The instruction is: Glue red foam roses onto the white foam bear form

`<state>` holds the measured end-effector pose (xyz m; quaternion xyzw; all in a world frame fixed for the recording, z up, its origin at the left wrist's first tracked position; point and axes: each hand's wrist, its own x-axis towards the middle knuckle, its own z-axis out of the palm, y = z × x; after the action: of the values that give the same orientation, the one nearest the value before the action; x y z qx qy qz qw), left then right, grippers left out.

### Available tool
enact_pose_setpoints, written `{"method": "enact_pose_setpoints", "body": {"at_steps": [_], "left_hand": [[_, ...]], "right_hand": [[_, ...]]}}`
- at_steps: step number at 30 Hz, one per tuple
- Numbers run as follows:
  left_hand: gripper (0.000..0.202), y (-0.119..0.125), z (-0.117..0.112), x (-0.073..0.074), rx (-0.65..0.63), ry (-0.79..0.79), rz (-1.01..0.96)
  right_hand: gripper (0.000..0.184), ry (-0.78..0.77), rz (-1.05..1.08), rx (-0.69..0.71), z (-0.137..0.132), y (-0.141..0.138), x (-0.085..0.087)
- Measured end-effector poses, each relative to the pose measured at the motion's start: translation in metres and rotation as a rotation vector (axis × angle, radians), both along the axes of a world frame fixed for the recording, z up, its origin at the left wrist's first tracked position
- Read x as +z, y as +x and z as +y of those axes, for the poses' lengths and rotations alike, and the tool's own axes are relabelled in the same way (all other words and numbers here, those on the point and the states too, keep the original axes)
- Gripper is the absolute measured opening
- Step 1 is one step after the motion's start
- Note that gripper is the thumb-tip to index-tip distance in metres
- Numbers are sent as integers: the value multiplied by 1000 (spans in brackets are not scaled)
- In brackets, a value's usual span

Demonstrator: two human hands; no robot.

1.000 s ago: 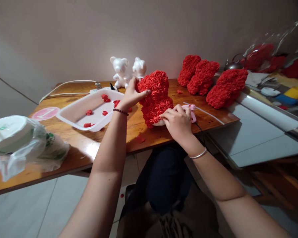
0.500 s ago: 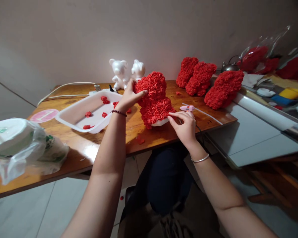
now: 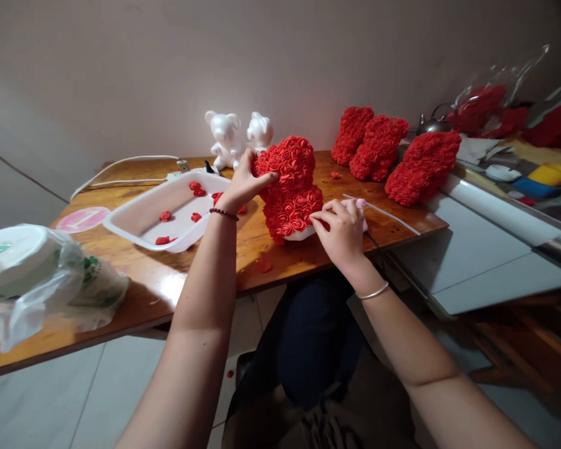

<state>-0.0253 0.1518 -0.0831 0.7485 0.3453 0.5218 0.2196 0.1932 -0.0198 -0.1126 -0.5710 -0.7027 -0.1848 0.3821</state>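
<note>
A bear figure covered in small red foam roses stands near the front of the wooden table. My left hand grips the left side of its head, fingers curled round it. At the bear's lower right, my right hand pinches with its fingertips against the roses; whatever is between them is too small to name. A pink glue gun lies on the table just behind that hand, partly hidden by it.
A white tray with a few loose red roses sits left of the bear. Two bare white foam bears stand at the back. Three finished red rose bears lie at right. A plastic bag with white plates is at left.
My right hand drew slightly away from the bear's base half a second ago and is now back against the lower roses. The left hand has stayed on the bear's head.
</note>
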Motion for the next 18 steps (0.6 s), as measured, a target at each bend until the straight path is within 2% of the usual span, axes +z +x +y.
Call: {"method": "enact_pose_setpoints", "body": {"at_steps": [5, 8, 12, 18], "left_hand": [[57, -1, -11, 7, -22, -26, 33], [58, -3, -16, 10, -16, -57, 39], [54, -3, -11, 6, 2, -53, 13], [53, 0, -1, 0, 8, -24, -10]], "right_hand": [[16, -13, -76, 15, -7, -6, 1], [15, -14, 20, 46, -9, -4, 2], [17, -5, 177, 104, -11, 1, 2], [13, -48, 86, 120, -9, 0, 0]]}}
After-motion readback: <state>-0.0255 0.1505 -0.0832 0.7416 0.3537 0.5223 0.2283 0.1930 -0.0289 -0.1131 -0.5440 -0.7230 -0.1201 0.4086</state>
